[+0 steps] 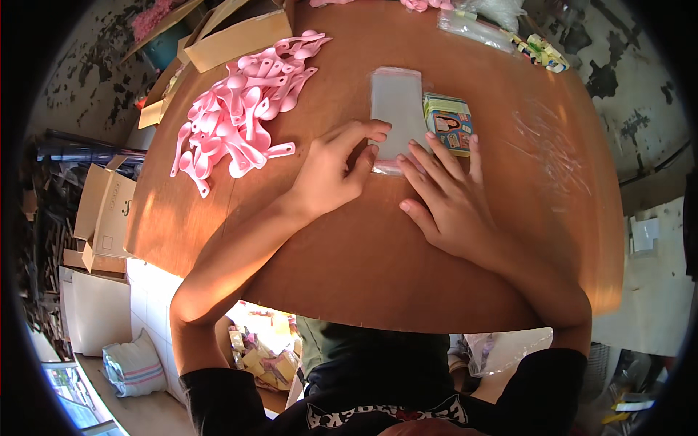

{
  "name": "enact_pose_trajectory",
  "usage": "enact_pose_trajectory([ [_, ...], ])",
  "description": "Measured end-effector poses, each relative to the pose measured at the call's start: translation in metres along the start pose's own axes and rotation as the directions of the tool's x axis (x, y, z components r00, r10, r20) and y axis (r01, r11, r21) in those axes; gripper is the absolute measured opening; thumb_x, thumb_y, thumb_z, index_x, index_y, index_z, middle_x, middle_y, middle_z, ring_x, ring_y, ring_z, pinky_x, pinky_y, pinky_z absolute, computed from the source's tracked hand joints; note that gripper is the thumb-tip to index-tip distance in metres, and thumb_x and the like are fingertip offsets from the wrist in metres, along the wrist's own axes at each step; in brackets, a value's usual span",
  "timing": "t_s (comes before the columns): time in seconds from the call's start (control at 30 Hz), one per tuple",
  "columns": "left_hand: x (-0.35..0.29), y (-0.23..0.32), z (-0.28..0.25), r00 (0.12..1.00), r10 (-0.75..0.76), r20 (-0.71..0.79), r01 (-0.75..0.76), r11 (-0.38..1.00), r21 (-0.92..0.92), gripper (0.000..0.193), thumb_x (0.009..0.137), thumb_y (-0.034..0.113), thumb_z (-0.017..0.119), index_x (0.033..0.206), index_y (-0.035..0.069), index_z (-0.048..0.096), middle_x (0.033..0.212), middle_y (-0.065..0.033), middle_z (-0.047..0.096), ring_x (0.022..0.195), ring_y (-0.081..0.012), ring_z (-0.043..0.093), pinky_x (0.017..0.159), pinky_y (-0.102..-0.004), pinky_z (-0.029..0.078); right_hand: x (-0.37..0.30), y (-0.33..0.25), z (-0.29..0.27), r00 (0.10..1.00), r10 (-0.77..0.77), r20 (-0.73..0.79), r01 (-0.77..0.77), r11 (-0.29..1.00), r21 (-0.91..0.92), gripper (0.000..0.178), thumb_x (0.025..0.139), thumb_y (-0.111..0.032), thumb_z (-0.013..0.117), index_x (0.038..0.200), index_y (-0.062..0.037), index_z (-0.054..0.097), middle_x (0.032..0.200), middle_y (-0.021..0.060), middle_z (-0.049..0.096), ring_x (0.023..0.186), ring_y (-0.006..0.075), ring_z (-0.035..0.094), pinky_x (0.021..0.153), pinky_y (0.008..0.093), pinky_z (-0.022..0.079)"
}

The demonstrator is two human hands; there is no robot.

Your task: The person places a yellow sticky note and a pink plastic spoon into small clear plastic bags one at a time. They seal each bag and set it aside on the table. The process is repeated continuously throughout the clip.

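A stack of see-through plastic bags (396, 94) lies flat on the brown table in front of me. My left hand (334, 163) is at its left edge, fingers curled and thumb held a little apart from the index finger; nothing shows between them. Spread fingers mark my right hand (454, 196), palm down over the bags' lower right corner. Its fingertips reach the near side of a small stack of colourful printed cards (452, 123), partly covering it. Left of the bags is a heap of pink plastic spoons (240, 109).
A cardboard box (240, 36) stands at the table's far left edge. Thin plastic strips (552, 149) are scattered on the right of the table (349, 269). More plastic bags (476, 30) lie at the far right. Below the near edge sits a box of small packets (265, 349).
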State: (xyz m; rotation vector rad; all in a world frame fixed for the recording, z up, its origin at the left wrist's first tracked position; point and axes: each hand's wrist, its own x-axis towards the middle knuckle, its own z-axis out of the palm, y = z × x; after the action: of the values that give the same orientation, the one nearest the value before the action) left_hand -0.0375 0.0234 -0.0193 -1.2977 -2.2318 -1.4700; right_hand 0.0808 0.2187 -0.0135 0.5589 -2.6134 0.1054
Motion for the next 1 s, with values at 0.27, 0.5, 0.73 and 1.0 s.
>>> enact_pose_trajectory([
  [0.27,-0.0014,-0.0025,-0.0033,1.0,0.027,0.001,-0.027,1.0,-0.016,0.039,0.078,-0.011,0.057,0.115,0.002,0.061,0.1,-0.0134,0.069,0.094,-0.0241,0.069,0.074,-0.0317,0.054,0.0046,-0.0023,0.0015,0.998,0.003,0.065,-0.002,1.0,-0.012,0.052,0.091,-0.035,0.058,0.126,0.0025,0.056,0.134,0.0148,0.054,0.136,0.0299,0.038,0.109,0.0684,0.01],
  [0.5,-0.0047,-0.0079,-0.0001,0.987,0.099,0.128,-0.115,0.986,0.123,0.046,0.076,-0.01,0.059,0.12,0.004,0.058,0.093,-0.0133,0.068,0.088,-0.0304,0.064,0.076,-0.038,0.052,0.0045,-0.0001,0.0033,1.0,0.018,0.004,-0.018,1.0,0.026,0.051,0.09,-0.031,0.059,0.128,0.0028,0.054,0.133,0.0155,0.055,0.133,0.0306,0.042,0.11,0.0653,0.012],
  [0.73,-0.0054,-0.0007,0.0022,0.995,0.095,0.027,-0.097,0.989,0.113,0.058,0.074,-0.007,0.063,0.129,0.007,0.051,0.089,-0.0118,0.068,0.084,-0.029,0.063,0.075,-0.0396,0.051,0.0029,0.0015,0.0008,0.999,0.007,-0.052,-0.001,0.994,0.108,0.048,0.088,-0.025,0.062,0.128,0.0012,0.055,0.129,0.0148,0.059,0.13,0.0294,0.046,0.112,0.0615,0.014],
  [1.0,-0.0011,-0.0028,-0.0003,0.986,0.159,0.055,-0.163,0.984,0.074,0.038,0.073,-0.005,0.068,0.109,0.006,0.068,0.082,-0.0113,0.069,0.078,-0.0239,0.066,0.075,-0.0355,0.051,0.0021,0.0011,0.004,0.999,-0.024,-0.036,0.028,0.994,0.102,0.044,0.086,-0.024,0.064,0.123,-0.0007,0.06,0.129,0.0122,0.059,0.13,0.0283,0.046,0.112,0.0617,0.016],
])
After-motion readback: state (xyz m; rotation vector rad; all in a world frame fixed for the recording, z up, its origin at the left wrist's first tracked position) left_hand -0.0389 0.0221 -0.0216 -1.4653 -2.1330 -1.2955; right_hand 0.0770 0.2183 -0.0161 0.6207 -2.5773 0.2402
